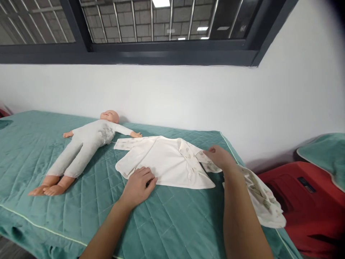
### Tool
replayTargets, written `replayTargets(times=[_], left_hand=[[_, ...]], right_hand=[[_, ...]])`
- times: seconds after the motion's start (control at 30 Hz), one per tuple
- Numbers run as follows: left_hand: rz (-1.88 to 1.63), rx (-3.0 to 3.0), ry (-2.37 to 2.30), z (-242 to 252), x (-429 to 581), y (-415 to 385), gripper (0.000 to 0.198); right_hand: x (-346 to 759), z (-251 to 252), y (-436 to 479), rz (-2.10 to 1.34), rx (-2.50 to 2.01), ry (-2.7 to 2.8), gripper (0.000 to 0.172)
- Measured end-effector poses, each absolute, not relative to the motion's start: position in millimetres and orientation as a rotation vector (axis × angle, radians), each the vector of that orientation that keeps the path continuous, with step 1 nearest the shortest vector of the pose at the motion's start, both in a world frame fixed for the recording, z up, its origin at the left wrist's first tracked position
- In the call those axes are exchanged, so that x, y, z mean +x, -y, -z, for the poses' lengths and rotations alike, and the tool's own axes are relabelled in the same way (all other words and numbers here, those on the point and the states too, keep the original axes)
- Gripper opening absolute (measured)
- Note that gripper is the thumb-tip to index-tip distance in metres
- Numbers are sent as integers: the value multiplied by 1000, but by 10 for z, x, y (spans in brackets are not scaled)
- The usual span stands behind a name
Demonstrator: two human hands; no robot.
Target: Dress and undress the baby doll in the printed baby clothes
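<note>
A white baby shirt (pixel 164 158) with small printed figures lies spread on the green quilted cover (pixel 172 219). My left hand (pixel 139 185) rests at its lower left hem, fingers curled and closed over the edge; the fingertips are partly hidden. At the shirt's right side, my right hand (pixel 219 157) pinches the printed sleeve between thumb and fingers. To the left, a baby doll (pixel 88 138) with a white cloth body lies on its back, one hand close to the shirt's left sleeve. Behind my right forearm is another white printed garment (pixel 265 198), partly hidden.
The bed stands against a white wall (pixel 161 97) under a dark-framed window (pixel 172 54) with metal bars. At the right, beside the bed, is a red plastic chair (pixel 302 194) with green cloth (pixel 326 154) over it. The bed's front edge (pixel 40 230) runs along the lower left.
</note>
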State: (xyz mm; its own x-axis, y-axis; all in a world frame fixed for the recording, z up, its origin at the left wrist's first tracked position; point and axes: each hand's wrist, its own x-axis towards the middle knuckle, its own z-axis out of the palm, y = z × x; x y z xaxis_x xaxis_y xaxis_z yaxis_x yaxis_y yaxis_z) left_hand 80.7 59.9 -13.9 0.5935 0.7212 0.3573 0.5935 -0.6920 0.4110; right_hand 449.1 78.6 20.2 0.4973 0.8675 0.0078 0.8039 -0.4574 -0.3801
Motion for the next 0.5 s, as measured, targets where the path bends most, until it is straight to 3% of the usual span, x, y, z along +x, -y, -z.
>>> replayTargets(times=[0.1,0.23,0.43,0.5], left_hand=[[-740,2555,-1098,156,804,-605,31],[-740,2523,-1107,161,801,-604,34],[-761,2483,-1130,194,788,-636,37],[-767,2457,-1149,214,782,-651,38]], right_hand=[[4566,-140,-702,-442,-2416,1590,44],[4559,-169,-618,-389,-2444,1558,34],[4452,-302,-494,353,-2330,1131,32],[4455,-295,-456,443,-2287,1025,30]])
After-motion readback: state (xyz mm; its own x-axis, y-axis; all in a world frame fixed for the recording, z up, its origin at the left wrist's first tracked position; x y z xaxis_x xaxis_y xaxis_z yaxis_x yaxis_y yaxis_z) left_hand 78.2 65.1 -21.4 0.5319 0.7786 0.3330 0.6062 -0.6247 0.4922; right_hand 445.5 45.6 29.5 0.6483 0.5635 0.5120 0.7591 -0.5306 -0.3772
